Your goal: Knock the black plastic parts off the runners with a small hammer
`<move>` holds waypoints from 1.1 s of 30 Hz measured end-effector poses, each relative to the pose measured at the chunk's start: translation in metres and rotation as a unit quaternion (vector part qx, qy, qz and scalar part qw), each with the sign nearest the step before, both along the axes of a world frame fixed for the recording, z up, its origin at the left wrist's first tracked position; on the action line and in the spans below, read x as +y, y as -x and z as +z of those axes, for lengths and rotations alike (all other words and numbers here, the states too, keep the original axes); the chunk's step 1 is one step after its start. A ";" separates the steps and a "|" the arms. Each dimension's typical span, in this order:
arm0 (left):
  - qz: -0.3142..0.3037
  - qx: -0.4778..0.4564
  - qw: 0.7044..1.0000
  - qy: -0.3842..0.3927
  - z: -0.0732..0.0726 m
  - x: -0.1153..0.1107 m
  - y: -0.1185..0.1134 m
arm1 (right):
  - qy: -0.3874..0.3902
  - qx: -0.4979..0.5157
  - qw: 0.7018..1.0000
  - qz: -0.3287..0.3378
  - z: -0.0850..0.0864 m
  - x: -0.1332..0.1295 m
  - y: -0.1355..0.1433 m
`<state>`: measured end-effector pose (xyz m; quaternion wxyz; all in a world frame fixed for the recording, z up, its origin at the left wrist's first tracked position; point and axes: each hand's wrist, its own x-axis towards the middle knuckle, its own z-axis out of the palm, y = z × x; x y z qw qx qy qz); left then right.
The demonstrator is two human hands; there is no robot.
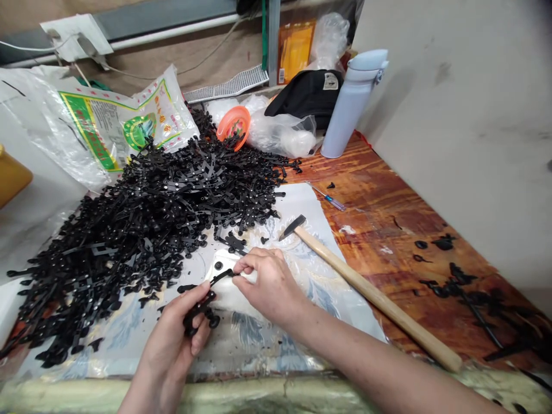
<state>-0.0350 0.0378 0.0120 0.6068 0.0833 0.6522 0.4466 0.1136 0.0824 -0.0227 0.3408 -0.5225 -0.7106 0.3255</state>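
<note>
My left hand (183, 325) is closed around several black jointed plastic parts, and one black link (221, 280) sticks out from between its thumb and finger. At the far end of that link, my right hand (269, 282) pinches with thumb and forefinger. Whether a separate small piece sits in that pinch is hidden. Under the hands lies a small white pad (222, 257) with a round black piece (218, 265) on it. Just beyond, a big heap of black linked parts (185, 190) covers the left of the table.
A hammer (371, 287) with a wooden handle lies right of my hands. Behind it are a small screwdriver (332, 201) and a pale blue bottle (356, 103). An orange dish (233, 123) and a printed plastic bag (129, 123) stand behind the heap. Loose black parts (457, 282) lie at right.
</note>
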 end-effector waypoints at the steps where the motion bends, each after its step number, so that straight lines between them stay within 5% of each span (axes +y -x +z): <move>1: 0.000 0.003 1.000 -0.002 0.000 0.000 -0.001 | -0.001 0.001 1.000 0.000 0.000 0.000 0.000; 18: -0.007 0.069 0.997 -0.016 -0.006 -0.004 -0.007 | 0.001 -0.017 1.000 0.026 0.004 0.000 -0.002; 22: -0.004 0.081 0.996 -0.025 -0.008 -0.007 -0.006 | -0.037 -0.076 0.996 0.031 0.022 -0.004 -0.034; 25: -0.013 0.097 0.995 -0.025 -0.010 -0.008 -0.004 | -0.096 -0.263 0.957 -0.073 0.029 -0.009 -0.073; 28: -0.020 0.106 0.994 -0.025 -0.009 -0.008 -0.004 | -0.056 -0.384 0.914 -0.119 0.020 -0.011 -0.102; 33: -0.005 0.087 0.996 -0.018 -0.007 -0.004 -0.005 | -0.029 -0.380 0.912 -0.150 0.005 -0.010 -0.111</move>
